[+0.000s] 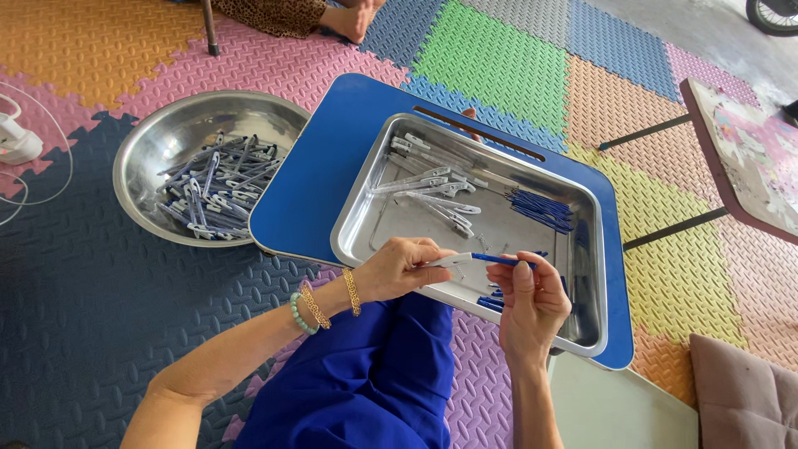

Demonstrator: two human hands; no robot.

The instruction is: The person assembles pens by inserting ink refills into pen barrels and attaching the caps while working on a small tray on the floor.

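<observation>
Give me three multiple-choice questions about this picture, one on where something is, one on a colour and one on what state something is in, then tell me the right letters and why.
1. Where does the round metal bowl stand?
A. on the foam floor mat, left of the blue lap table
B. inside the rectangular tray
C. on the person's lap

2. What colour is the lap table under the rectangular metal tray?
A. green
B. blue
C. white

3. What are the hands doing?
A. both lie flat and empty
B. left hand and right hand together pinch one thin white-and-blue piece
C. only one hand shows

Answers:
1 A: the bowl sits on the dark mat tile beside the table's left edge.
2 B: a blue rim shows all round the tray.
3 B: fingers of both hands close on the piece's two ends above the tray.
</observation>
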